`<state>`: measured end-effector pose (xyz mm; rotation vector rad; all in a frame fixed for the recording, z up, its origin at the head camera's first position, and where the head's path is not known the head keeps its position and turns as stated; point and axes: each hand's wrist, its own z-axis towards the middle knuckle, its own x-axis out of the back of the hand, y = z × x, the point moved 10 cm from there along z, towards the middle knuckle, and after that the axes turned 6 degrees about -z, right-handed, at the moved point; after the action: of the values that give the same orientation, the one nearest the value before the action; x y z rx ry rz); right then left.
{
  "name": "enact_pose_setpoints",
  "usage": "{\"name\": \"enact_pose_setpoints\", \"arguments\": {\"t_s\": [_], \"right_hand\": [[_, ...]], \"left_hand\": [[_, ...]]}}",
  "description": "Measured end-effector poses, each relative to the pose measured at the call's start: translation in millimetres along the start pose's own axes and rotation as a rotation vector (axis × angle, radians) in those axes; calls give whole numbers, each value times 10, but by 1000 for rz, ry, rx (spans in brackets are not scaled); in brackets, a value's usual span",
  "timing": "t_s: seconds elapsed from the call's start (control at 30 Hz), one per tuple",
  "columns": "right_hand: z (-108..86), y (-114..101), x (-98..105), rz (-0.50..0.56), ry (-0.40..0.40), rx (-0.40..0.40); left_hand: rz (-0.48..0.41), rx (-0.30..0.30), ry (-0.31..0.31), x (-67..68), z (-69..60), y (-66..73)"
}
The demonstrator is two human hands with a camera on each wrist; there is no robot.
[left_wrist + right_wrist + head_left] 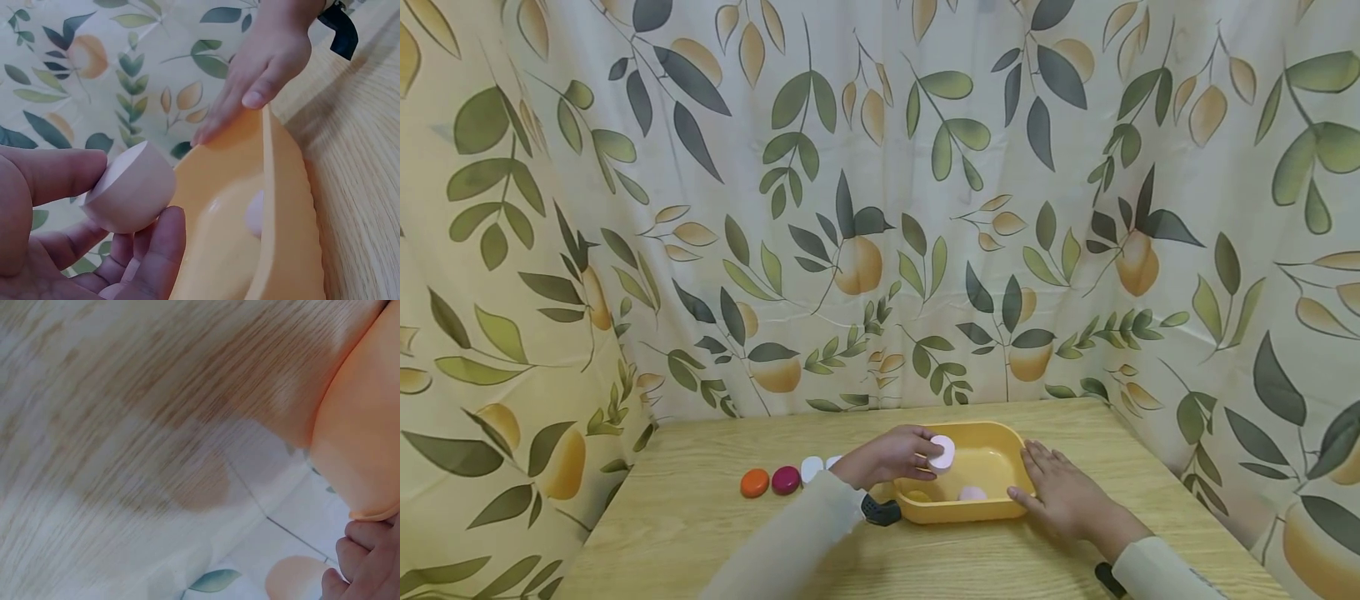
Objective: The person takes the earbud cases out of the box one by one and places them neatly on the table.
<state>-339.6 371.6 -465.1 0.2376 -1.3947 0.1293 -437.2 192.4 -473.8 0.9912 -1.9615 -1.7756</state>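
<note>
My left hand (897,454) pinches a pale pink rounded block (942,452) between thumb and fingers, over the left part of a yellow plastic basin (962,511). In the left wrist view the held block (134,190) shows a flat face and a rounded body. Inside the basin lie another pale pink piece (972,494) and a yellow piece (917,497). My right hand (1060,492) rests on the basin's right end, fingers extended along the rim. In the right wrist view only part of that hand (372,556) shows, against the basin's wall (356,437).
Left of the basin, an orange piece (755,483), a dark pink piece (786,480) and a white piece (812,468) stand in a row on the wooden table (685,533). Another white piece (832,461) is partly hidden by my left wrist. A leaf-patterned curtain (880,208) surrounds the table's back and sides.
</note>
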Motion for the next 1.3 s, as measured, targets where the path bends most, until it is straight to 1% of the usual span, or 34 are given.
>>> {"name": "enact_pose_setpoints", "arguments": {"t_s": [0.13, 0.27, 0.57, 0.73, 0.93, 1.13, 1.3], "right_hand": [[2, -28, 14, -8, -6, 11], [2, -32, 28, -25, -14, 16], [8, -33, 26, -35, -23, 30], [10, -39, 29, -41, -14, 36], [8, -46, 26, -49, -8, 36], [-3, -51, 23, -49, -6, 38], [1, -36, 26, -62, 5, 38]], "left_hand": [[-11, -4, 15, 77, -91, 23], [-15, -14, 8, 153, -167, 37], [-24, -31, 21, 319, -279, 32], [-15, -33, 46, 410, -368, 30], [5, -20, 51, 550, -493, -31], [18, -13, 44, 654, -616, -77], [26, -10, 61, 735, -697, -118]]}}
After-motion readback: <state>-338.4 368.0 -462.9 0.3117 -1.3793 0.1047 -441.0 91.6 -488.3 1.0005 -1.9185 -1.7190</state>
